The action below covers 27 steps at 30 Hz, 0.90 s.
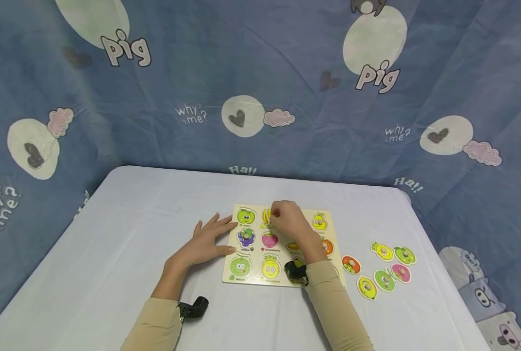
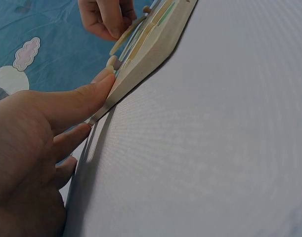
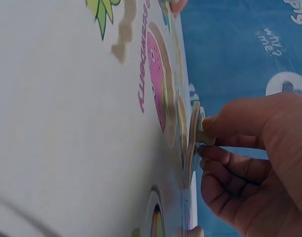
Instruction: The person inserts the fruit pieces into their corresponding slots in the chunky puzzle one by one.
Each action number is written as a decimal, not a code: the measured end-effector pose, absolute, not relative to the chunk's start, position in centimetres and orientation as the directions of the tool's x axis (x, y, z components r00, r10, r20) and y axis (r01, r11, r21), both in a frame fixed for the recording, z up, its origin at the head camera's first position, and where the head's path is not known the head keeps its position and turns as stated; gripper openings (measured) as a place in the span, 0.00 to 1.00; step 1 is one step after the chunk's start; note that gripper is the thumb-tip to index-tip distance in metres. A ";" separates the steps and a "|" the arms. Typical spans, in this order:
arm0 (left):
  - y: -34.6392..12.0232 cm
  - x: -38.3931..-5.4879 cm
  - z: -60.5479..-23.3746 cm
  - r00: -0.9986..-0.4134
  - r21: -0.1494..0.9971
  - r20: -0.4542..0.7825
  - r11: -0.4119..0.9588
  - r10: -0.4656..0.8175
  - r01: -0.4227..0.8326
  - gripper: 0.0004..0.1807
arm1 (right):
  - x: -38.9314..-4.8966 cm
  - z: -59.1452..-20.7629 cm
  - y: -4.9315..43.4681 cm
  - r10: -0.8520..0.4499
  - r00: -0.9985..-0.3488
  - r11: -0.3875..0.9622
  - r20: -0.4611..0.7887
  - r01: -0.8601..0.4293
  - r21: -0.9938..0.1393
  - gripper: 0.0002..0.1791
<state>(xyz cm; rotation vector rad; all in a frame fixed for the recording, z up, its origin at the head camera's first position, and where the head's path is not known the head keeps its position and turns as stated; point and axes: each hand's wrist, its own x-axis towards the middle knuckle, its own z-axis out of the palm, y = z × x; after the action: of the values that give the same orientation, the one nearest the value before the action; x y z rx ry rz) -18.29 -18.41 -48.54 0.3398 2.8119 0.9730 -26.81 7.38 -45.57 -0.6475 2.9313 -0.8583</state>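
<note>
A wooden fruit puzzle board (image 1: 256,282) lies on the white table. My left hand (image 1: 205,243) has its fingers spread, with the thumb and fingertips touching the board's left edge; in the left wrist view the thumb (image 2: 81,101) lies along that edge. Over the top row, my right hand (image 1: 290,222) pinches the knob of a puzzle piece (image 3: 191,143), seen nearly edge-on and tilted close over the board. It is by the yellow banana picture (image 1: 266,217). Grape (image 1: 245,238) and pear (image 1: 319,222) pieces with knobs sit in the board. My right arm hides part of the board.
Several loose pieces lie right of the board, among them a lemon (image 1: 367,287), a pineapple (image 1: 382,251), a green apple (image 1: 405,255) and a pink piece (image 1: 401,273). A blue printed curtain (image 1: 164,141) hangs behind the white table (image 1: 111,253).
</note>
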 end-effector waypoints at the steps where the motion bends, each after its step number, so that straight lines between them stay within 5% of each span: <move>1: -18.4 -18.3 -48.5 -0.964 0.625 -0.068 0.764 0.259 0.161 0.41 | -26.8 -45.6 7.3 -0.398 -0.912 0.761 0.094 -0.386 -0.521 0.07; 27: -18.3 -18.3 -48.4 -0.964 0.638 -0.075 0.755 0.256 0.151 0.41 | -26.4 -45.3 6.5 -0.400 -0.915 0.766 0.051 -0.364 -0.530 0.04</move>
<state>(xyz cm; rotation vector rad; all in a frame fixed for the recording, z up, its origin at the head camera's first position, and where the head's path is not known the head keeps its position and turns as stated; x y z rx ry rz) -18.30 -18.30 -48.42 0.3260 2.7937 0.9954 -26.37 6.51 -45.33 -0.6266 2.8908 -0.8477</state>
